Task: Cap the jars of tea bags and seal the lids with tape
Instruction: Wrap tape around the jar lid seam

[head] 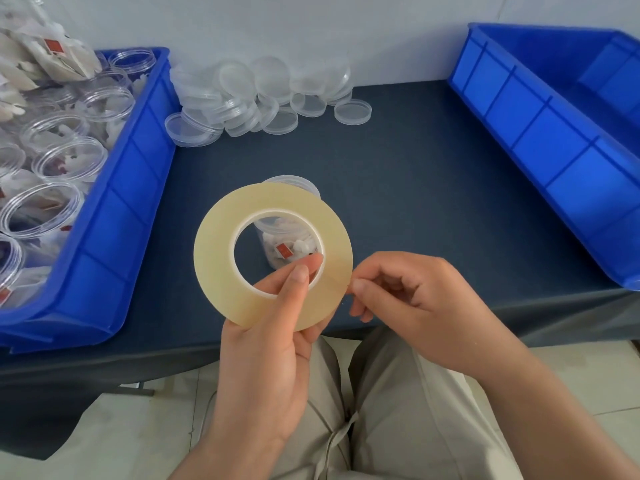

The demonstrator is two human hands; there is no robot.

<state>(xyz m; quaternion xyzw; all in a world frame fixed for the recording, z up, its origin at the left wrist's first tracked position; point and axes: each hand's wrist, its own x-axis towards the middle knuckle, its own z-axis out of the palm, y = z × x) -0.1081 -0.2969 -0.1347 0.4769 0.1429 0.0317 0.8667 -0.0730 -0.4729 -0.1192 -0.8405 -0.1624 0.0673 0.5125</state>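
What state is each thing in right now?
tape roll: held up over the table
left hand: grips tape roll, thumb on its core
right hand: pinches the roll's outer edge
single jar: upright, looks capped
jars in bin: uncapped
lids: loose, piled

A desk covered with dark blue-grey cloth [398, 161] is set against a white wall [311, 22]. A ribbed blue plastic crate [138, 188] is placed along its left edge, a second blue plastic crate [540, 133] along its right edge. Pale floor tiles [138, 427] are seen below.
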